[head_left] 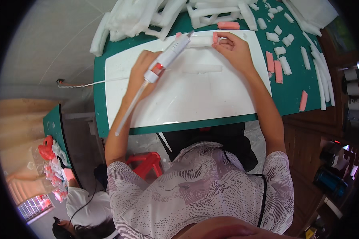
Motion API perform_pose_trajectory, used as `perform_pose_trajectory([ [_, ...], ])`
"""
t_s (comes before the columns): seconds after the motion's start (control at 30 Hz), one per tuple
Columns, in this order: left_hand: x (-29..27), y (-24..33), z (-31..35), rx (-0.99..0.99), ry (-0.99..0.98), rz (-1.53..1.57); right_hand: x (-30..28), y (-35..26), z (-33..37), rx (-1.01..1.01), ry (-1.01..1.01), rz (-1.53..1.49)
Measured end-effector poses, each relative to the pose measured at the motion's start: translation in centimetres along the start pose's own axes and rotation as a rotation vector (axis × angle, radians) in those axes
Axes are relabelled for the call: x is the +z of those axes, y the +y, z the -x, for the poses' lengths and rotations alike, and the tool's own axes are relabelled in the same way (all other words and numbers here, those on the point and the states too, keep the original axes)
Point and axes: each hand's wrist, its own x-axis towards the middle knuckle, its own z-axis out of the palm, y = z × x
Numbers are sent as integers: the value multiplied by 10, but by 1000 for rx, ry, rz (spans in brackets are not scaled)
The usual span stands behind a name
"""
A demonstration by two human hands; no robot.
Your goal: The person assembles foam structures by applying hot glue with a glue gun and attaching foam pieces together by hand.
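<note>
My left hand (143,71) is wrapped round a white hot glue gun (172,52), whose tip points to the far side of the table. A long translucent glue stick (128,111) sticks out of its back end. With the fingers of my right hand (236,49) I pinch a small pink foam piece (215,38) at the right end of a white foam strip (201,41). Another bit of pink foam (178,35) shows at the strip's left end, partly hidden by the gun. A pale strip (203,69) lies on the white board (179,99) nearer to me.
White foam frames (219,14) are piled along the far edge. Pink foam pieces (278,71), short white chunks (273,37) and long white strips (322,75) lie on the green table (287,99) at right. A white cord (107,81) crosses at left. Another person (87,207) sits at lower left.
</note>
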Motion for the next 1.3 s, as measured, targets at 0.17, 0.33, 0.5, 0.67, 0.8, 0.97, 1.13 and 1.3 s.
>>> perform_pose_trajectory([
  [0.17, 26, 12, -8, -12, -38, 39, 4, -11, 4, -68, 29, 37],
  [0.33, 38, 5, -5, -42, -51, 45, 5, -22, 6, -17, -7, 14],
  [0.5, 40, 4, 2, -21, -56, 12, 11, -29, 9, -78, 18, 67],
  [0.67, 42, 4, 3, 1, -8, 3, 13, -27, 10, -92, 15, 114],
  [0.8, 43, 4, 5, -23, -45, 1, 15, -29, 10, -136, 28, 162],
  [0.97, 43, 5, 6, -24, -52, 6, 15, -28, 10, -148, 30, 211],
  [1.13, 44, 3, 6, -21, -63, 9, 15, -24, 9, -231, 51, 216],
  [1.3, 43, 3, 7, -18, -68, 23, 15, -26, 10, -181, 29, 202],
])
